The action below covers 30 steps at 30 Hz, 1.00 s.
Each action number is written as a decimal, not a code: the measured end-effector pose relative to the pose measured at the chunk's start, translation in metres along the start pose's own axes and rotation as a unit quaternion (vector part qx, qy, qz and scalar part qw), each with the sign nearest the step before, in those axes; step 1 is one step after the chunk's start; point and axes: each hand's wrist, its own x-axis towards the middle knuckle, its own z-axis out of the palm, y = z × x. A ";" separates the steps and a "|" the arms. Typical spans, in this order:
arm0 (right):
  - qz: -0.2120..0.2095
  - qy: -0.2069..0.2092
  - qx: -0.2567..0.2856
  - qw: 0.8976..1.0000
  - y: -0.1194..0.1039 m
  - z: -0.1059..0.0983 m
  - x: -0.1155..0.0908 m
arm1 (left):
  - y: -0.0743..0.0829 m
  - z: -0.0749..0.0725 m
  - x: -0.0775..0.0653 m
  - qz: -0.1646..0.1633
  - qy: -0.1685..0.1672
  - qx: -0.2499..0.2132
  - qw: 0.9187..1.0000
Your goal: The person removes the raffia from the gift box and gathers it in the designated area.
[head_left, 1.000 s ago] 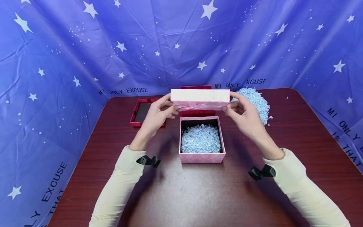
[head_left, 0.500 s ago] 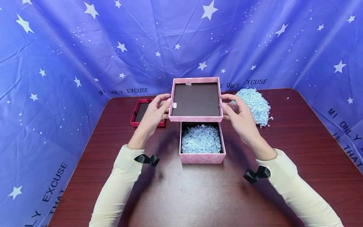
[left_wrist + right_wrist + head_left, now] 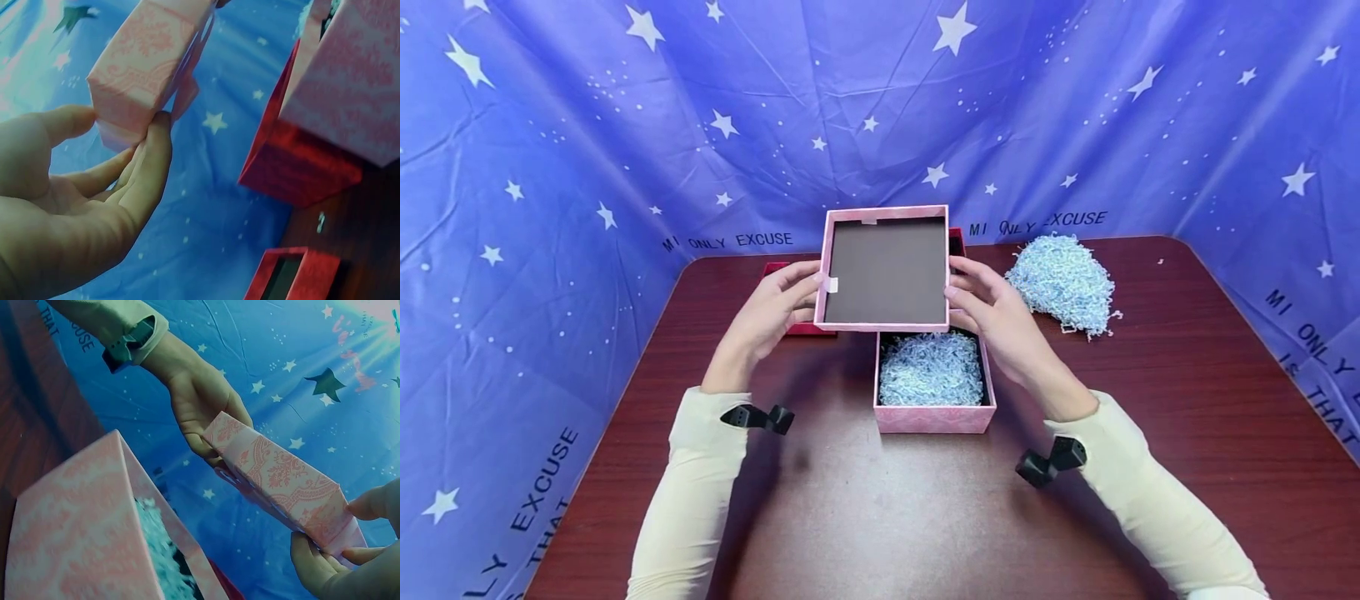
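Note:
A pink patterned box lid point(image 3: 886, 271), its dark inside facing the head camera, is held in the air between both hands. My left hand point(image 3: 767, 312) grips its left side, thumb and fingers on the edge; the left wrist view shows that pinch on the lid point(image 3: 140, 69) close up. On the opposite side my right hand point(image 3: 1003, 321) holds the lid the same way. A ribbon bow point(image 3: 185, 97) hangs on its outer face. Below stands the open pink box point(image 3: 934, 418), with light blue shredded paper point(image 3: 931, 371) inside. The lid overlaps the box's back edge in the head view.
Behind the left hand lies a red lid point(image 3: 811, 329), partly hidden. A red box point(image 3: 957, 242) stands behind the pink lid, mostly covered. A loose heap of blue shredded paper point(image 3: 1067, 279) lies at the back right of the brown table point(image 3: 880, 517). Starry blue cloth point(image 3: 880, 100) surrounds the table.
The pink lid has tilted from edge-on, with its white side showing, to show its dark inside. Both hands have then carried it to the left. The pink box has stayed put.

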 end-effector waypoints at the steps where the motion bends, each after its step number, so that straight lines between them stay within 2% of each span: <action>1: 0.002 -0.002 0.000 1.000 0.002 0.003 0.001 | 0.000 -0.003 -0.001 0.000 -0.002 0.001 1.000; 11: 0.007 -0.016 -0.005 1.000 0.015 0.035 0.004 | -0.006 -0.043 -0.013 -0.012 -0.016 -0.008 1.000; 17: 0.008 -0.031 0.007 0.999 0.028 0.058 0.007 | -0.008 -0.068 -0.024 0.000 -0.021 0.002 1.000; 20: 0.009 -0.034 -0.008 0.999 0.032 0.070 0.007 | -0.009 -0.079 -0.031 0.002 -0.024 0.008 1.000; 24: 0.016 -0.037 -0.031 0.999 0.039 0.083 0.007 | -0.012 -0.092 -0.039 -0.004 -0.029 0.020 0.999; 30: 0.026 -0.045 -0.030 0.998 0.051 0.099 0.004 | -0.018 -0.106 -0.049 -0.019 -0.036 0.034 0.999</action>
